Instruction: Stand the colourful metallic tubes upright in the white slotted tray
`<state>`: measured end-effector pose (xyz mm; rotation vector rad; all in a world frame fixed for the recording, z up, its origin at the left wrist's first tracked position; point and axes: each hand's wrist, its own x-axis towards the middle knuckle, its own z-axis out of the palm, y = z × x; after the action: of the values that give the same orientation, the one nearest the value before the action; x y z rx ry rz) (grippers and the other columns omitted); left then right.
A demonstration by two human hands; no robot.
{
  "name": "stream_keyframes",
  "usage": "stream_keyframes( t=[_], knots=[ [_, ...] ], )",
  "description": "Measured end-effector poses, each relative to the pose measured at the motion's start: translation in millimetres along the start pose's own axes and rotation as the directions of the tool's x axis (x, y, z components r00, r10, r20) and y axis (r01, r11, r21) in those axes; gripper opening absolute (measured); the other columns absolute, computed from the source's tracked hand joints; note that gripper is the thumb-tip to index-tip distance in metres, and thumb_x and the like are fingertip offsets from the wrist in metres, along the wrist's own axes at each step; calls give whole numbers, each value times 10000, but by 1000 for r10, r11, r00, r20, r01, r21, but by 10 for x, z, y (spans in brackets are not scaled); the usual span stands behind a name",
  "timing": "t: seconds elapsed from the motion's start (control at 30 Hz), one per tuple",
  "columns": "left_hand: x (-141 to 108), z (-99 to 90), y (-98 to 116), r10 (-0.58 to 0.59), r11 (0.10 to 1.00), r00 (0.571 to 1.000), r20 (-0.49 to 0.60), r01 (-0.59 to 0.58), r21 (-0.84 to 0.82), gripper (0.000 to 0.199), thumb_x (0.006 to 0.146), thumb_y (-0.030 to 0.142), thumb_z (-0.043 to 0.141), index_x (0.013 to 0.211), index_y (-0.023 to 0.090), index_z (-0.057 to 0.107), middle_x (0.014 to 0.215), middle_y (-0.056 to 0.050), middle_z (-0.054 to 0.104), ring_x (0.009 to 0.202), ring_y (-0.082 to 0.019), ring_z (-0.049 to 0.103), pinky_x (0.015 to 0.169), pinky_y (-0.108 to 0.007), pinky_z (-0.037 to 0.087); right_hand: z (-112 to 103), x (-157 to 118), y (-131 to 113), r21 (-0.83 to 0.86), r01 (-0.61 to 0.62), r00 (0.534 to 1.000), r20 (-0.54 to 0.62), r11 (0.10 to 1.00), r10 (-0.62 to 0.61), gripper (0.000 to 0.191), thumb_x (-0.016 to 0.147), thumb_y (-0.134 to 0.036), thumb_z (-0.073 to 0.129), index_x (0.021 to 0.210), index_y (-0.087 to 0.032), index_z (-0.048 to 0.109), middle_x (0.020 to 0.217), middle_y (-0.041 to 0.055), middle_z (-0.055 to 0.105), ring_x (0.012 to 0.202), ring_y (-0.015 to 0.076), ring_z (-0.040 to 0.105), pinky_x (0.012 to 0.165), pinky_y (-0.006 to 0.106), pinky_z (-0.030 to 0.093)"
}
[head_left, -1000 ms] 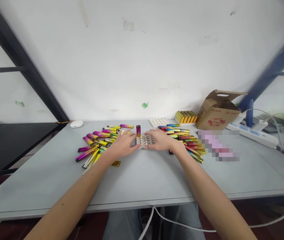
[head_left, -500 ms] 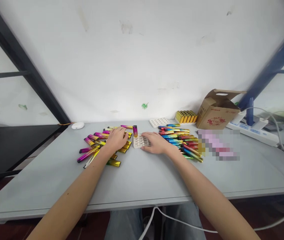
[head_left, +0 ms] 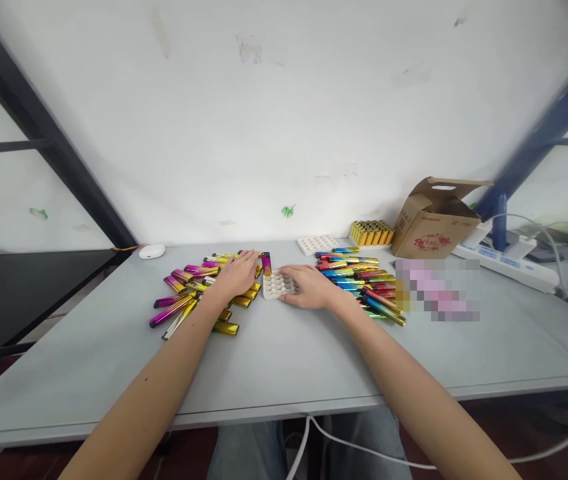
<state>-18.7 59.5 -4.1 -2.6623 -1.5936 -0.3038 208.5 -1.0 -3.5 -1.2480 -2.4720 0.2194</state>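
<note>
My left hand [head_left: 238, 275] lies over a loose pile of shiny purple-and-gold lighters [head_left: 171, 311], fingers stretched toward its far side; their tips touch the lighters there. My right hand [head_left: 309, 287] grips the right side of a small white tray [head_left: 271, 291] with rows of holes, thumb at the near side and fingers across the top. One purple-and-gold lighter [head_left: 267, 263] stands upright in the tray's far left corner. The tray's right part is hidden under my right hand.
Red, blue and gold lighters [head_left: 381, 307] lie right of my right hand. Behind them are another white holed tray [head_left: 314, 245] and a block of upright yellow lighters [head_left: 371, 233]. A cardboard box [head_left: 429, 233], a power strip [head_left: 514, 265] and a white case [head_left: 152, 251] also stand there.
My left hand has moved slightly forward, its fingertips now over the pile's far lighters. My right hand stays on the tray. The view has shifted a little.
</note>
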Motion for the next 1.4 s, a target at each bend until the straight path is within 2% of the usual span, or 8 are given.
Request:
stream_keyframes(
  t=[0.13,0.27,0.5,0.67,0.83,1.03,1.23,1.4],
  knots=[
    [-10,-8,-2,28,999,1000,3,-28,-26,418,991,230,251,1326,168,492,1484,-139,460,1406,-262,379,1121,-476,325,-21,-1,-12,14,3,1000,5,1000,-3,581,836,-462,624,1322,-156,539,1383,147,566,1256,326,535,1049,468,389],
    [-16,-46,-7,94,992,995,-28,-97,-83,351,966,184,299,1188,214,569,1252,-109,636,1218,-248,564,1039,-420,407,-85,-7,-26,103,-28,1000,1,994,28,557,930,-519,475,1336,-142,526,1356,155,583,1241,295,550,1049,435,404],
    [-8,-54,-44,188,969,981,-56,-194,-151,420,917,101,295,1109,249,637,956,-39,715,896,-216,659,1039,-432,400,14,134,13,73,-114,976,-177,991,126,441,980,-226,302,1343,-95,515,1387,134,550,1313,226,467,1121,376,343],
    [-8,-30,-59,210,957,976,-50,-216,-195,499,897,95,306,1209,309,631,1036,-9,726,999,-195,655,1134,-416,316,147,190,-61,-45,-112,991,-82,993,108,489,995,-269,291,1438,-132,447,1485,95,477,1435,282,317,1151,449,296],
    [-40,-59,-3,177,957,982,-70,-189,-219,454,910,155,327,1223,283,629,1076,-33,716,1028,-227,644,986,-390,471,156,156,-116,-101,-111,993,-43,989,107,515,1020,-373,266,1474,-179,412,1474,84,496,1465,293,260,1157,474,264],
    [-47,-76,-5,191,948,965,-181,-229,-223,418,941,182,292,1124,204,668,1328,-53,612,1248,-208,537,1088,-365,408,78,144,-135,-145,-225,971,-121,964,208,491,1021,-426,283,1335,-175,565,1386,121,568,1460,314,261,1143,503,247],
    [-121,-189,58,174,973,975,-142,-192,-129,378,899,229,375,1127,180,673,1322,-85,606,1262,-240,522,1101,-396,399,7,122,-49,-167,-382,906,-263,909,333,422,998,-372,365,1149,-131,675,1284,167,611,1366,331,379,1109,477,294],
    [-225,-234,149,171,983,985,-30,-173,-58,490,820,531,563,1133,170,671,1377,-146,551,1362,-372,398,1135,-518,326,25,101,84,-127,-168,978,-144,978,149,418,1013,-337,353,1376,-234,531,1199,98,649,1238,232,496,1123,424,277]
  ],
)
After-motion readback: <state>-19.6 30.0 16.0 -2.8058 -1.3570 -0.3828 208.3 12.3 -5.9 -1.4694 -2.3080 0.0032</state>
